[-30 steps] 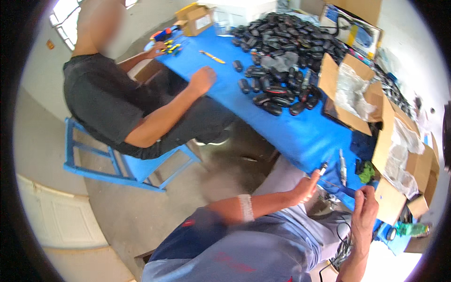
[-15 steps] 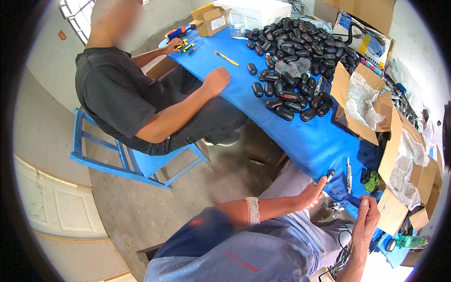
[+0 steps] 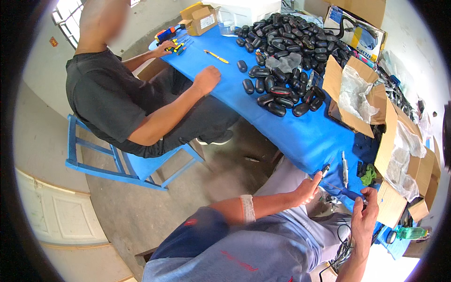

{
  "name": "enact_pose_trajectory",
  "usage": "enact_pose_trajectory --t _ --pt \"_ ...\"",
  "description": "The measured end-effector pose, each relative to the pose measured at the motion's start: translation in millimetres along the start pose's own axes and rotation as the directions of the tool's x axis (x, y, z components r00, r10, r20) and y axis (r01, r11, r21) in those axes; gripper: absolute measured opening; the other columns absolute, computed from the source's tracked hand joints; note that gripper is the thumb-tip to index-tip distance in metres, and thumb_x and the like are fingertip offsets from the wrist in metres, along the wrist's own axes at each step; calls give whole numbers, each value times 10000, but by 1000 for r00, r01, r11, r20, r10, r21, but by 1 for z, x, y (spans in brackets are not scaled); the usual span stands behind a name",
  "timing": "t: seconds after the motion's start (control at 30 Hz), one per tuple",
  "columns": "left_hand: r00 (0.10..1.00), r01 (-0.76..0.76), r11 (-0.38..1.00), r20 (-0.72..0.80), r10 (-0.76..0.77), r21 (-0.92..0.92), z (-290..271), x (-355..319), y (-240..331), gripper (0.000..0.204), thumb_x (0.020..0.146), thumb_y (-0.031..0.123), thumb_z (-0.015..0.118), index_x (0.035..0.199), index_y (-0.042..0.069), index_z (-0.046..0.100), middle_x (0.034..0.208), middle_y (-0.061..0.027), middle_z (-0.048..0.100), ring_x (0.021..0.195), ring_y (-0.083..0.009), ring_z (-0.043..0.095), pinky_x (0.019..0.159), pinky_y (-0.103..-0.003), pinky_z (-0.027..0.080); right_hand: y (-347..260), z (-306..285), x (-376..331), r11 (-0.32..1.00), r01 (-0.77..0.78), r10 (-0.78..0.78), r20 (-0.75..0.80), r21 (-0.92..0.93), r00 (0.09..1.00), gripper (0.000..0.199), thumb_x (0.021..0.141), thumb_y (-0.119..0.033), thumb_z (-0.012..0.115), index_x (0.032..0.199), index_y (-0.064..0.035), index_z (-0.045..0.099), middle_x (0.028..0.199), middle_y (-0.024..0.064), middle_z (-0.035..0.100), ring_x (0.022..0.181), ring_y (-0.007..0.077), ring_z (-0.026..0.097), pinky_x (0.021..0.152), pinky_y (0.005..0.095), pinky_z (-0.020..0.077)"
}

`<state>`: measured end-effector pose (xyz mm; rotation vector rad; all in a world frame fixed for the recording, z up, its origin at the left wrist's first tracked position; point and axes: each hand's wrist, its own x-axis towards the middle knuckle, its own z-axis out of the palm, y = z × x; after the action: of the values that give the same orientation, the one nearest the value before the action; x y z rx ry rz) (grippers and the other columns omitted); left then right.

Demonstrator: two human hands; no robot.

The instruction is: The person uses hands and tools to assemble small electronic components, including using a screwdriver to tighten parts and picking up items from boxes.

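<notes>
My left hand [image 3: 306, 190] is closed around a small dark part [image 3: 325, 171] with light bits, held over the front edge of the table. In my right hand [image 3: 366, 209] is a screwdriver [image 3: 353, 194] with a dark blue handle, its thin shaft pointing toward the left hand. Whether the tip touches the part is too small to tell. A silver pen-shaped tool [image 3: 345, 170] lies just beyond both hands. Beside it are small black pieces [image 3: 361, 168] and a crumpled green cloth [image 3: 369, 175].
A large heap of black oval cases [image 3: 291, 40] covers the far part of the blue table [image 3: 300, 134]. Open cardboard boxes [image 3: 391, 199] line the right side. Across to the left, a person [image 3: 110, 101] sits on a blue chair [image 3: 136, 169], one hand near yellow-and-black screwdrivers [image 3: 178, 48].
The whole view has shifted slightly, so things sit farther left. My right fingers have changed their hold on the screwdriver handle. My left hand still grips the small part.
</notes>
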<state>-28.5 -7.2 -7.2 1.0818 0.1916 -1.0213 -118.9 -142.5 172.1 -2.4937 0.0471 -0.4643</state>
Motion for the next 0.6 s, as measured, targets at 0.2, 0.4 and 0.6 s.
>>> enact_pose_trajectory --t 0.2,0.4,0.6 --pt "997 46 998 57 -44 -33 -1 2 0 686 807 797 379 610 141 357 472 36 261 348 -100 243 342 -292 159 -11 -7 6 983 -121 131 64 -136 989 208 952 -196 525 915 8 522 678 172 563 578 298 558 557 376 427" --pt "998 59 998 37 -58 -37 -5 2 0 672 824 778 382 606 143 363 483 43 265 365 -96 229 353 -289 162 -9 -5 9 992 -125 128 85 -33 988 154 907 -137 605 904 7 551 681 121 578 563 219 536 551 336 425" --pt "997 49 998 62 -46 -40 -5 1 -1 660 848 750 380 615 133 367 492 35 272 379 -96 223 362 -285 155 -10 -5 9 978 -201 198 58 50 978 191 904 -171 624 929 14 579 679 40 563 586 131 480 545 295 409"
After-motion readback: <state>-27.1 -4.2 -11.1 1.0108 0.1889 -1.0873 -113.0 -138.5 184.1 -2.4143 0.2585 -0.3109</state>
